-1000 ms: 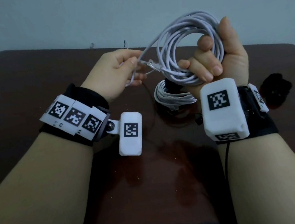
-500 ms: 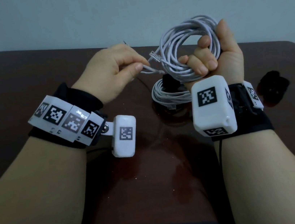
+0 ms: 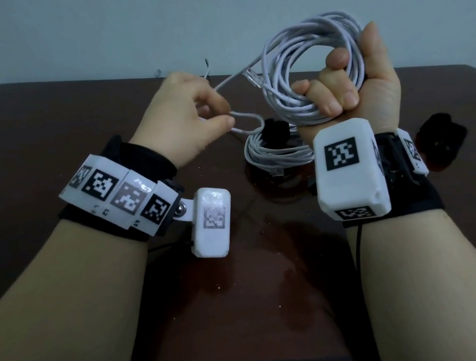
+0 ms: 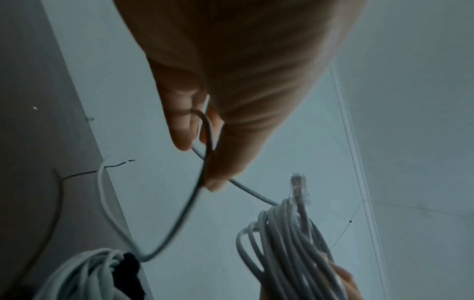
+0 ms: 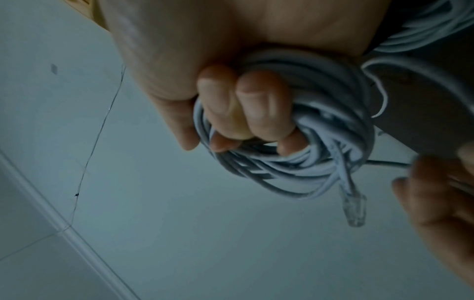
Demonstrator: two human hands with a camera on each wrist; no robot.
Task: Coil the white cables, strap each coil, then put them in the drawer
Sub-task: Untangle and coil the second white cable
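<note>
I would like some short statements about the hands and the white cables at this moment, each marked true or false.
1. The right hand grips a coil of white cable lifted above the table. True.
2. The left hand is empty. False: it pinches a loose strand of the cable.
3. A second coil lies on the table. True.
4. The clear plug is inside the left hand. False: it sticks out free beside the held coil.
5. A black strap is already around the held coil. False: none shows on it.
</note>
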